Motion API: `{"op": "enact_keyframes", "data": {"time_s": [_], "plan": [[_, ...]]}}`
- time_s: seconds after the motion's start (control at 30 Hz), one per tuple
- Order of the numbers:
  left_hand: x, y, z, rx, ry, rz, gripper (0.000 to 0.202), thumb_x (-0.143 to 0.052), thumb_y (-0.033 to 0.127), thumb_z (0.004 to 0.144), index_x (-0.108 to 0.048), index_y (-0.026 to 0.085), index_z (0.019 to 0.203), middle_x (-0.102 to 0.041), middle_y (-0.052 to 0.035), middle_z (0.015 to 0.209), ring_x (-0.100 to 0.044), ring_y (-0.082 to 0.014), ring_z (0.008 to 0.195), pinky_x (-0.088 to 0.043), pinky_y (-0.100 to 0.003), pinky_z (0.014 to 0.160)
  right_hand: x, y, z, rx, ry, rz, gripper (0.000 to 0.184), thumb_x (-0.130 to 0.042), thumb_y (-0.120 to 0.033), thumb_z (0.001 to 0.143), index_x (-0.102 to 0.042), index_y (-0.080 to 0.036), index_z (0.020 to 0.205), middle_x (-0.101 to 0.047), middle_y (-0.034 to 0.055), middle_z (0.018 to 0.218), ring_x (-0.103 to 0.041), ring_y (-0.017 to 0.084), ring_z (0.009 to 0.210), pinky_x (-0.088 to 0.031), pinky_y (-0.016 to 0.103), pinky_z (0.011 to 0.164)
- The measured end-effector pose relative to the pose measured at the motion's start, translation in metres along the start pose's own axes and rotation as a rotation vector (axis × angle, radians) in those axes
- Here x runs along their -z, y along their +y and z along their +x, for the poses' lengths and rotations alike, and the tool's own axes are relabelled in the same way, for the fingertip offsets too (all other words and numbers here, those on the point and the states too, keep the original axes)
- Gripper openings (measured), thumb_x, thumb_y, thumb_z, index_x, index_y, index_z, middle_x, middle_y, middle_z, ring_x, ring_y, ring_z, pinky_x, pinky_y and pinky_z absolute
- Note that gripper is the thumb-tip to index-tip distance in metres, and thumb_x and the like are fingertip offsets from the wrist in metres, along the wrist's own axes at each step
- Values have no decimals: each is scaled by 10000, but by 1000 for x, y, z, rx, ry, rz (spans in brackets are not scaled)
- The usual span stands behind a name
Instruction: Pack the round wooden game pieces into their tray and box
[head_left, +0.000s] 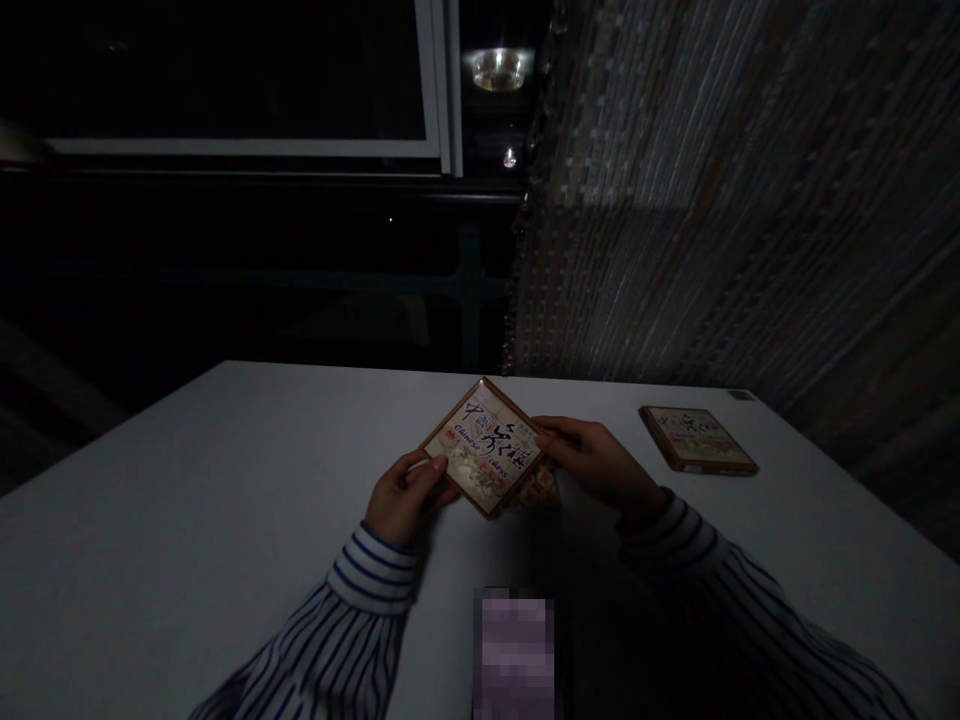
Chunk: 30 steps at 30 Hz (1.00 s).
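A square Chinese chess box (pixel 480 445), or its lid, is held up in front of me, turned so that one corner points away. My left hand (pixel 405 493) is closed on its left corner, thumb on the printed face and fingers beneath. At the right corner, my right hand (pixel 592 455) pinches the edge. Round chess pieces (pixel 536 488) show below the box's lower right edge. How they are contained I cannot tell, because the box hides most of them.
A second Chinese chess box (pixel 697 440) lies on the white table (pixel 247 530) to the right. A phone-like object (pixel 517 655) with a pixelated screen is at the near edge. Beyond the table are a string curtain (pixel 675 200) and a dark window (pixel 300 150).
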<state>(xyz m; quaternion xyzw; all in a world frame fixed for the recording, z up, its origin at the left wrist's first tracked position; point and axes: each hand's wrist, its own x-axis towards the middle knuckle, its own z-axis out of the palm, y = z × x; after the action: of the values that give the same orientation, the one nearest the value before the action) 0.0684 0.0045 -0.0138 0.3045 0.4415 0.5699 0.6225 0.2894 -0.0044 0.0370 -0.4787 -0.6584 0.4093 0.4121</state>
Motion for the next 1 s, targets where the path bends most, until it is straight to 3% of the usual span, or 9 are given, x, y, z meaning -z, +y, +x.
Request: {"op": "enact_keyframes", "data": {"time_s": [0.13, 0.3, 0.53, 1.0], "plan": [[0, 2, 0, -82, 45, 2, 480, -756, 284, 506, -560, 131, 917, -662, -39, 723, -631, -172, 665, -532, -326, 630, 3, 2, 1, 41, -30, -55, 327, -472, -264, 805, -559, -153, 1100, -612, 64, 1070, -581, 179, 938, -475, 323, 828], [2, 2, 0, -208, 80, 192, 503, -748, 331, 502, -613, 108, 932, -673, -67, 787, -624, -173, 731, -497, -321, 736, 7, -1, 0, 108, -45, -178, 314, -462, -256, 814, -567, -180, 1100, -613, 45, 1071, -574, 176, 954, -474, 312, 826], [-1, 1, -5, -328, -27, 343, 383, -720, 325, 540, -661, 116, 855, -691, -80, 817, -627, -200, 789, -497, -318, 766, 8, -1, 0, 94, -15, -273, 324, -484, -251, 798, -575, -168, 1097, -605, 46, 1094, -553, 195, 1002, -458, 330, 863], [-3, 4, -10, -270, -73, 277, 340, -737, 277, 526, -630, 123, 809, -695, -62, 758, -643, -175, 727, -513, -275, 716, 10, -8, -2, 123, 22, -304, 321, -477, -251, 805, -567, -167, 1101, -592, 59, 1113, -550, 184, 1009, -475, 321, 845]]}}
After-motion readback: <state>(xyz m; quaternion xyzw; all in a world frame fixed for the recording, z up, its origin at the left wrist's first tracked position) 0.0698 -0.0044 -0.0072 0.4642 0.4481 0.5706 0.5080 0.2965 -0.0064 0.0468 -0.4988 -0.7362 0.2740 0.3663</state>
